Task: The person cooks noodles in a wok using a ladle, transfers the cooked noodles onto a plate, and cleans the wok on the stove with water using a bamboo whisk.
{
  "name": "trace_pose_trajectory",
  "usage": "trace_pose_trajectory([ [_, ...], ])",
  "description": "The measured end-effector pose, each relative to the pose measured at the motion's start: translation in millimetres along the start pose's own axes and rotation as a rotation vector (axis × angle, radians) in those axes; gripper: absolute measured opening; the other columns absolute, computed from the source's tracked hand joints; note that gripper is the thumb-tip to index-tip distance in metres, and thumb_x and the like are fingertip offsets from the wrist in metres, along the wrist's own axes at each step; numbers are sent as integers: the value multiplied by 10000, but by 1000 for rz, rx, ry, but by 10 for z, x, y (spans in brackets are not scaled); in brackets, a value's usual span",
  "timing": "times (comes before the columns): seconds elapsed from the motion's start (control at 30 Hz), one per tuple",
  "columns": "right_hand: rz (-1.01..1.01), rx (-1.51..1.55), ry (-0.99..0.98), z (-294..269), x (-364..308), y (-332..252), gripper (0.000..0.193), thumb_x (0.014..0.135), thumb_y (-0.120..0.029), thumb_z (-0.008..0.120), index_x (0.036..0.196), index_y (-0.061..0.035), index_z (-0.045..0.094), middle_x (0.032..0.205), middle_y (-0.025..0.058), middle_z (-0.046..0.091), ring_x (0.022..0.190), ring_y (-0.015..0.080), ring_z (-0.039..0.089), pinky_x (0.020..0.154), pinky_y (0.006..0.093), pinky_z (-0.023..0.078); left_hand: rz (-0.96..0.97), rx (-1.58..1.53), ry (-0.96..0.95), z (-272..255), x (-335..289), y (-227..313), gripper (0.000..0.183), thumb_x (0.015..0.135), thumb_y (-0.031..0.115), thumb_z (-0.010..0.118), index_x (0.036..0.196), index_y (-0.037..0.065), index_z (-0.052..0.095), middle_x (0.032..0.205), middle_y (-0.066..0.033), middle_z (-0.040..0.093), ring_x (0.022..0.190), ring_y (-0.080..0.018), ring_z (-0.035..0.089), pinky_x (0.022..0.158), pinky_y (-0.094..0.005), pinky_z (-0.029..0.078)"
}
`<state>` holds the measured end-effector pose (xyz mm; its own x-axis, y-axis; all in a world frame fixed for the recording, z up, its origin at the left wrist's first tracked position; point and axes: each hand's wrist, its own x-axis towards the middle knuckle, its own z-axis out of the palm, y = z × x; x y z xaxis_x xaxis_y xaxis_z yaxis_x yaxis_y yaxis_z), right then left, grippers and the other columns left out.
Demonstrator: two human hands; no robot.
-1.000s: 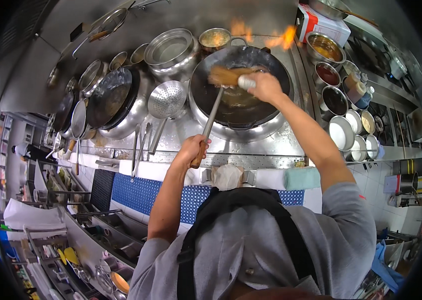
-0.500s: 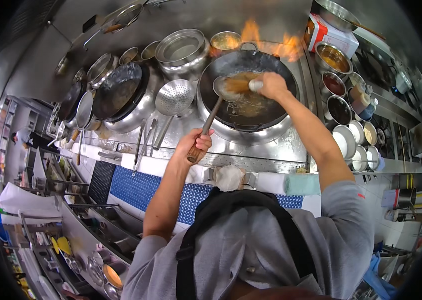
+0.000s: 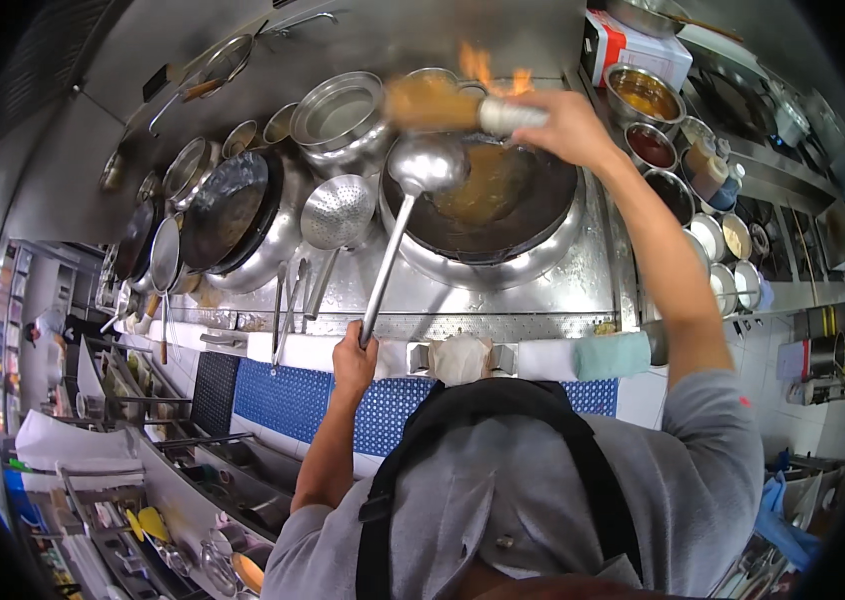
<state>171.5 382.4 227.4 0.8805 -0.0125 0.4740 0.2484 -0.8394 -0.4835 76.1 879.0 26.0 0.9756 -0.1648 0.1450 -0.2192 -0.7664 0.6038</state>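
My left hand (image 3: 355,360) is closed round the handle end of a long steel ladle (image 3: 430,163). The ladle's rounded back faces up, its bowl over the left rim of a big black wok (image 3: 543,212). Brownish liquid (image 3: 481,195) lies in the wok's bottom. My right hand (image 3: 565,125) grips a bamboo wok brush (image 3: 433,105) by its white-wrapped handle, held above the wok's far side. The bristles point left and are smeared by motion. Flames (image 3: 493,70) rise behind the wok.
A perforated skimmer (image 3: 339,212) lies left of the wok; stacked black woks (image 3: 226,208) stand beyond it. A pot with a strainer (image 3: 343,112) is at the back. Sauce bowls (image 3: 651,146) line the right side. Folded towels (image 3: 548,360) lie along the front edge.
The brush has lifted out of the wok toward the back left. The ladle has turned over, its back now up, and my left hand has drawn back toward me. The flames look smaller.
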Motion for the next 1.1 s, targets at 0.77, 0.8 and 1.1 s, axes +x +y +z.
trace_pose_trajectory([
  [0.77,93,-77,-232,-507,-22,107,428,772,-274,863,1108,-18,795,943,169,787,882,311,761,881,371,578,-392,-1318,-401,-106,-123,1202,575,1004,3,511,1566,56,404,606,18,417,423,-80,391,381,-255,369],
  [0.8,221,-48,-141,-474,-136,34,427,779,-257,865,1132,-28,788,1020,171,780,954,311,748,898,371,566,-428,-1316,-398,-141,-97,1311,562,1020,31,520,1569,69,409,617,26,402,428,-68,380,378,-246,363],
  [1.1,10,-196,-36,-364,-212,147,367,862,-342,814,1165,-137,797,1042,165,783,971,354,749,881,450,579,-565,-1211,-398,-80,-417,1565,499,1032,52,549,1525,64,471,649,27,431,448,-52,394,375,-225,354],
])
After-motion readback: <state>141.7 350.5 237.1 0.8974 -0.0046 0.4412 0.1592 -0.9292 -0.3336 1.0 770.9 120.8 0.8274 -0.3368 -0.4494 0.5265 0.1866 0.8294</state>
